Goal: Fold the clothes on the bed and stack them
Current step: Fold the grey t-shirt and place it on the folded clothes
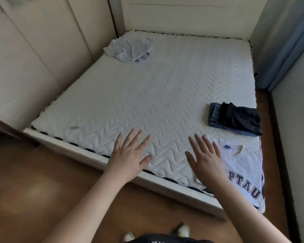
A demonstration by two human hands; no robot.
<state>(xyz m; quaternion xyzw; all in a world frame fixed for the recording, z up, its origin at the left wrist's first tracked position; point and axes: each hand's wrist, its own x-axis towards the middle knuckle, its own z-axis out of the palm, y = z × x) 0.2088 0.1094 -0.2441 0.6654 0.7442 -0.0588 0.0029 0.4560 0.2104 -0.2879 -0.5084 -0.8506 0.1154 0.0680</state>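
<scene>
A white quilted mattress point(147, 95) fills the middle of the head view. On its near right corner lies a white T-shirt point(242, 165) with dark blue letters, spread flat. Behind it sits a folded pile of dark navy clothes point(235, 118). A crumpled white garment point(130, 49) with a blue print lies at the far left corner. My left hand point(130, 155) hovers over the near edge of the mattress, fingers spread and holding nothing. My right hand point(205, 158) is spread the same way, its fingers at the left edge of the white T-shirt.
Cream padded walls point(33, 58) close the bed in on the left and at the head. A blue curtain point(288, 50) hangs at the right. Brown wooden floor point(60, 181) runs in front of the bed, and my shoes point(181, 230) show at the bottom.
</scene>
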